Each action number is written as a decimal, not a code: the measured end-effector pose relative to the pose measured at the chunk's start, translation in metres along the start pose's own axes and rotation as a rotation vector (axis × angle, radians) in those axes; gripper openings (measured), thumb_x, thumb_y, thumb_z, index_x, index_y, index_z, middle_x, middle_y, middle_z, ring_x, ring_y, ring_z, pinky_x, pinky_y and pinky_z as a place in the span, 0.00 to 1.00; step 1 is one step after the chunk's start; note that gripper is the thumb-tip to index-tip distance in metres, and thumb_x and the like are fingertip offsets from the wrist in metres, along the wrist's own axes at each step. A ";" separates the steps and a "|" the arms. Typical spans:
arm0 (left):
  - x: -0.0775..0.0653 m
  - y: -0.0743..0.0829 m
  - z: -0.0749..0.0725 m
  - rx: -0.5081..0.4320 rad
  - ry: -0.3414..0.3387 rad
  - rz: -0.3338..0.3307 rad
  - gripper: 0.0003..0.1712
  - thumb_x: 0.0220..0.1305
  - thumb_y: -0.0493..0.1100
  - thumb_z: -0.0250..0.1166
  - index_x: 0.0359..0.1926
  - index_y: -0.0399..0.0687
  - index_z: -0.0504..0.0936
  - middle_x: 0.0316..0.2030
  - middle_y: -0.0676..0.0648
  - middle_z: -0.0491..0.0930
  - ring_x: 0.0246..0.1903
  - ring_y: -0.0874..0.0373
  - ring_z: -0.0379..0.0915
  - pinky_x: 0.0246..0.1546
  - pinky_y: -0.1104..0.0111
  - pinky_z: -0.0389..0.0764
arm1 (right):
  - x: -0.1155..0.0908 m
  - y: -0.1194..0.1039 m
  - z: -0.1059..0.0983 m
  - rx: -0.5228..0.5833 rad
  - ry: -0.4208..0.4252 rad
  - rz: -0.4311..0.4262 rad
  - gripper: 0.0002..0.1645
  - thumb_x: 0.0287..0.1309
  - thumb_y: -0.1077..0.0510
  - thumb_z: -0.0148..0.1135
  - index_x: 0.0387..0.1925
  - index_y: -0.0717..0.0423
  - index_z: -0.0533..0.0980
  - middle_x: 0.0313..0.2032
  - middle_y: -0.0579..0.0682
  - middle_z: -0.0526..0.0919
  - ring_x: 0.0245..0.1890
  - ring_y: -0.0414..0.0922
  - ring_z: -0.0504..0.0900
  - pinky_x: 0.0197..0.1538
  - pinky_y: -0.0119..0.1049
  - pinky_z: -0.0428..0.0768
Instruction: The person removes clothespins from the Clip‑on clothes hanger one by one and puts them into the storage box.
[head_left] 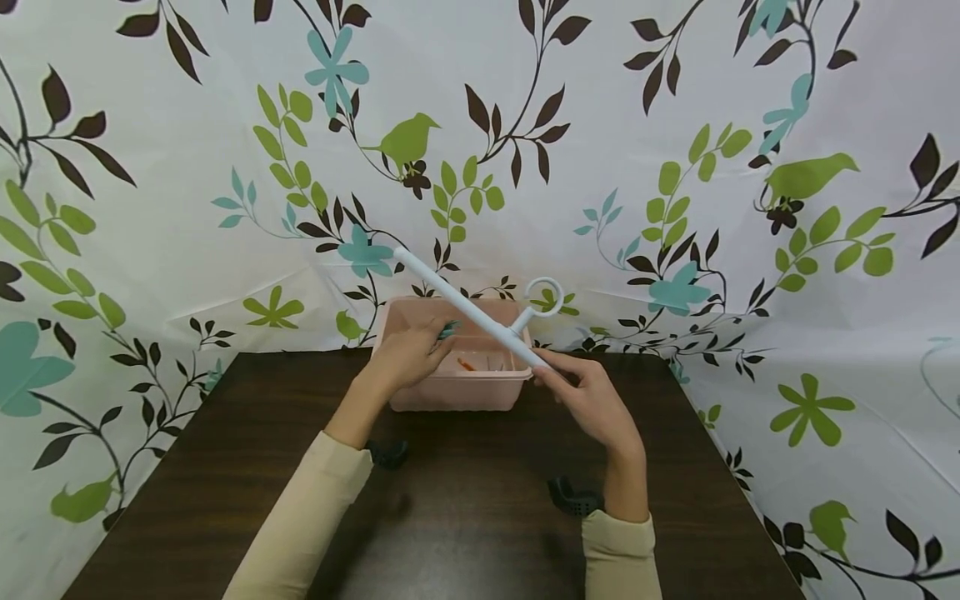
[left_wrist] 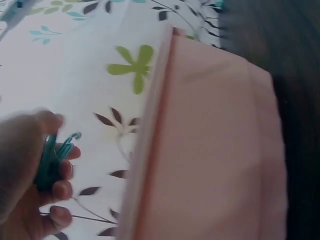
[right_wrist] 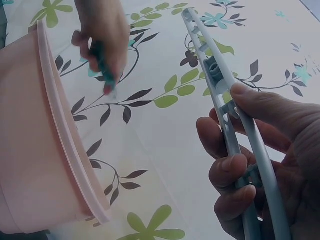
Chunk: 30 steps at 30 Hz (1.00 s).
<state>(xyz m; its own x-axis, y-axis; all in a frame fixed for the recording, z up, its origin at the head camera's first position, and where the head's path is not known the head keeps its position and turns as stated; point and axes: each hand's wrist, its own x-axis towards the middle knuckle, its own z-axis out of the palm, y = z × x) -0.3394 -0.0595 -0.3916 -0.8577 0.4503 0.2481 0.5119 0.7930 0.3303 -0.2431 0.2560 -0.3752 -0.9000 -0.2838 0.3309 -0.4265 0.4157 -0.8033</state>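
A pale blue plastic hanger bar (head_left: 468, 308) with a ring at its middle slants over the pink bin (head_left: 457, 396). My right hand (head_left: 592, 396) grips its lower right end, beside the bin's right rim. From the right wrist view, the hanger (right_wrist: 235, 120) has two long rails joined by short crosspieces, with thumb and fingers round it. My left hand (head_left: 408, 354) is over the bin's left side and holds a small translucent teal clip (left_wrist: 48, 165) with a hooked end. In the right wrist view the teal clip (right_wrist: 102, 62) is blurred.
Inside the bin lie a small orange piece (head_left: 467, 364) and some clear pieces. It stands at the back of the dark wooden table (head_left: 465, 500), near a white wall covering (head_left: 480, 75) printed with leaves and birds. Black wrist-camera parts (head_left: 573, 497) show by the wrists.
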 end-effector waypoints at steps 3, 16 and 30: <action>0.008 -0.006 0.008 0.079 0.030 0.036 0.26 0.83 0.57 0.59 0.70 0.49 0.78 0.58 0.46 0.88 0.47 0.49 0.90 0.43 0.49 0.88 | 0.000 0.000 0.002 -0.007 0.002 0.005 0.21 0.79 0.49 0.63 0.68 0.44 0.82 0.37 0.50 0.88 0.27 0.43 0.74 0.30 0.34 0.75; 0.020 -0.012 0.009 0.141 -0.015 -0.018 0.21 0.77 0.49 0.69 0.66 0.53 0.82 0.49 0.47 0.89 0.49 0.49 0.87 0.44 0.51 0.86 | 0.002 -0.005 0.007 -0.033 -0.028 0.022 0.23 0.78 0.47 0.65 0.69 0.44 0.82 0.38 0.48 0.90 0.29 0.45 0.77 0.33 0.36 0.79; 0.028 -0.023 0.014 0.135 -0.044 -0.028 0.27 0.78 0.37 0.66 0.73 0.52 0.73 0.54 0.40 0.88 0.53 0.43 0.87 0.48 0.50 0.87 | 0.002 -0.004 0.006 -0.036 -0.036 0.031 0.24 0.77 0.47 0.65 0.69 0.46 0.82 0.40 0.48 0.91 0.30 0.46 0.78 0.34 0.36 0.79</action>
<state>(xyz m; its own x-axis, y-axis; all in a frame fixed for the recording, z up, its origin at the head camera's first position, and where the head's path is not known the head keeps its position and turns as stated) -0.3764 -0.0595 -0.4055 -0.8742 0.4429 0.1991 0.4795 0.8521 0.2097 -0.2424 0.2487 -0.3742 -0.9093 -0.3010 0.2873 -0.4018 0.4559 -0.7942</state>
